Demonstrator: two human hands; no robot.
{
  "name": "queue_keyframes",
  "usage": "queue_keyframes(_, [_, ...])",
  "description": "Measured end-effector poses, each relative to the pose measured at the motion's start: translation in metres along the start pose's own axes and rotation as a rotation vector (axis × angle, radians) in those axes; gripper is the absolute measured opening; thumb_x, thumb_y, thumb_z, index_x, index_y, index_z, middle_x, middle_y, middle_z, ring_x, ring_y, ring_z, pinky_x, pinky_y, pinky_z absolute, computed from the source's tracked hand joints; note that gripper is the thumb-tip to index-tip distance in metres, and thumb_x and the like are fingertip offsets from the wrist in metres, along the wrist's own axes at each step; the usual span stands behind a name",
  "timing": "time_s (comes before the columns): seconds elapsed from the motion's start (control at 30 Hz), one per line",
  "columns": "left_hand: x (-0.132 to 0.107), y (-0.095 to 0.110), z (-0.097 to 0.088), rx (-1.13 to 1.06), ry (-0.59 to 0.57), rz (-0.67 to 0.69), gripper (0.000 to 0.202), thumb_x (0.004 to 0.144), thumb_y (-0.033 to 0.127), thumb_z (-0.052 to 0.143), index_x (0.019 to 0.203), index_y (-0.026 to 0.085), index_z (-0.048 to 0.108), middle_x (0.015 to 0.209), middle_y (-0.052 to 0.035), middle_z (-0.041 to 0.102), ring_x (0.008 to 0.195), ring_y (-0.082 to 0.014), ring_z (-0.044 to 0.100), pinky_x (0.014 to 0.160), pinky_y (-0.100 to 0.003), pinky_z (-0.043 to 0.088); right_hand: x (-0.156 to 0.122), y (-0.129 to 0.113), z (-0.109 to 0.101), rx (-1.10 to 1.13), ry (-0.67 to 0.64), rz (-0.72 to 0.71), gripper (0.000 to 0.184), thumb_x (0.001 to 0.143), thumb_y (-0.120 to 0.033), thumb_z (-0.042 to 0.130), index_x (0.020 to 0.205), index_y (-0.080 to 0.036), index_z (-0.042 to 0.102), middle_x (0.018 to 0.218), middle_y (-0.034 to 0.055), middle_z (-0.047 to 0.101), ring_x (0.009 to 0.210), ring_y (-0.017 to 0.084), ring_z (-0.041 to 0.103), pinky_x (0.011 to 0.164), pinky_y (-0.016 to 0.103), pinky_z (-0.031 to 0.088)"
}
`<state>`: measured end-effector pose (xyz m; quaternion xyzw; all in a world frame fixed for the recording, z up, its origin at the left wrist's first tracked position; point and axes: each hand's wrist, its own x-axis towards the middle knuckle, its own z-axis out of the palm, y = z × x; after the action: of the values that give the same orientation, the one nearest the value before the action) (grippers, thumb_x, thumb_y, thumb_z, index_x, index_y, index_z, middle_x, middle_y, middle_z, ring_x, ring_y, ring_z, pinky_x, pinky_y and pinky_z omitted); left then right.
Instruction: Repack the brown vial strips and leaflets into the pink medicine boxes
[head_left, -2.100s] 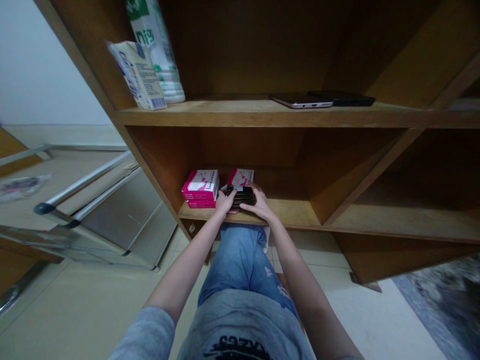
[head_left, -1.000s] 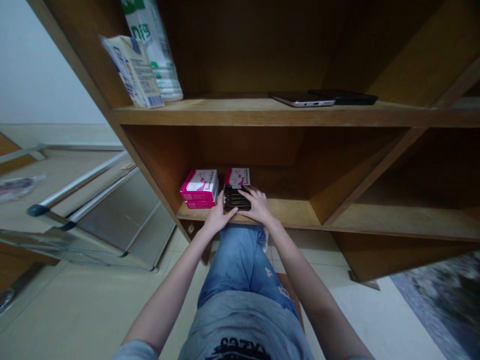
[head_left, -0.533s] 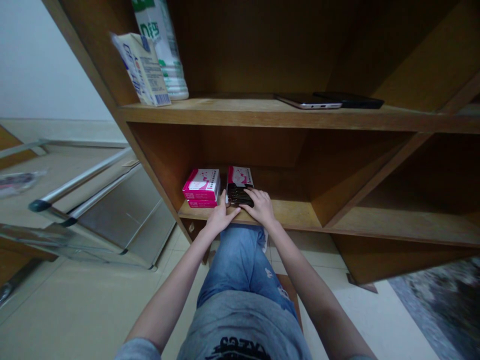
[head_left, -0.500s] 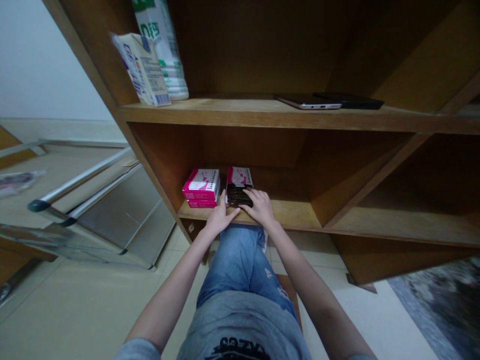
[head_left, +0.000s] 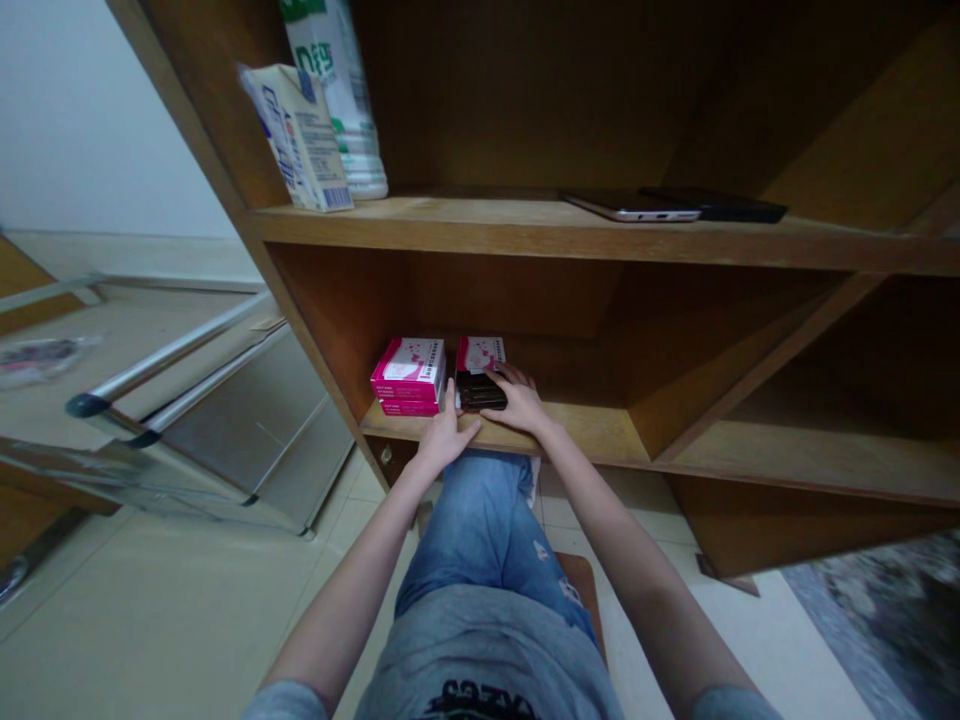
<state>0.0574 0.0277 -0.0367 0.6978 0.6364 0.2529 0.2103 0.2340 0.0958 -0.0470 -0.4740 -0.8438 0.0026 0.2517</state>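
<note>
A stack of thin, dark, glossy packets (head_left: 480, 392) lies on the lower shelf, in front of or partly over a pink and white box (head_left: 481, 352). My right hand (head_left: 521, 403) holds the stack at its right side, thumb along the near edge and fingers over the far right corner. My left hand (head_left: 444, 435) rests at the shelf's front edge, index finger pointing up beside the stack's left side and thumb stretched to the right. Just left of that finger stand two stacked pink and white boxes (head_left: 411, 372). What the packets hold is not visible.
On the upper shelf (head_left: 465, 225) stand a cream carton (head_left: 300, 140) and a white-green bottle (head_left: 364, 150); a flat phone-like device (head_left: 630, 207) lies to the right. A metal-framed rack (head_left: 180, 400) is at the left. A vertical divider (head_left: 757, 365) bounds the compartment.
The right fingers have slid toward the far right corner of the dark packets, whose edges look more even. The left hand stays at the stack's left side. The view has shifted slightly.
</note>
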Motion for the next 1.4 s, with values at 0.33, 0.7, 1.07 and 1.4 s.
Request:
queue_keyframes(0.33, [-0.002,0.004,0.001,0.041,-0.009,-0.024,0.091,0.082,0.04,0.054,0.146,0.016,-0.006,0.124,-0.0128,0.061,0.115,-0.0298,0.055,0.095,-0.041,0.041,0.018,-0.013,0.001,-0.143,0.07,0.082,0.064,0.078,-0.055,0.055,0.131,-0.019,0.048,0.118,0.0129,0.057,0.109,0.031,0.045,0.101,0.047,0.023])
queue_keyframes(0.7, [-0.004,0.008,0.002,0.128,-0.005,-0.014,0.089,0.083,0.04,0.053,0.146,0.017,-0.005,0.123,-0.0139,0.061,0.108,-0.0303,0.06,0.091,-0.041,0.043,0.039,-0.019,0.015,-0.175,0.106,0.187,0.044,0.079,-0.041,0.059,0.116,-0.016,0.059,0.113,0.0186,0.055,0.107,0.034,0.041,0.092,0.049,0.028])
queue_keyframes(1.07, [-0.005,0.004,0.007,0.266,-0.015,0.003,0.072,0.084,0.045,0.049,0.144,0.018,0.019,0.112,-0.0161,0.065,0.104,-0.0308,0.062,0.088,-0.042,0.045,0.04,-0.018,0.02,-0.207,0.149,0.207,0.033,0.08,-0.031,0.058,0.108,-0.014,0.063,0.109,0.0181,0.056,0.105,0.032,0.043,0.094,0.049,0.029])
queue_keyframes(1.4, [-0.004,0.007,0.005,0.144,0.012,-0.04,0.084,0.082,0.041,0.053,0.147,0.014,0.006,0.122,-0.0141,0.061,0.109,-0.0308,0.059,0.093,-0.042,0.043,0.035,-0.003,0.03,0.022,0.205,0.299,0.044,0.069,-0.031,0.068,0.111,-0.02,0.063,0.122,0.0143,0.052,0.113,0.032,0.044,0.093,0.048,0.037])
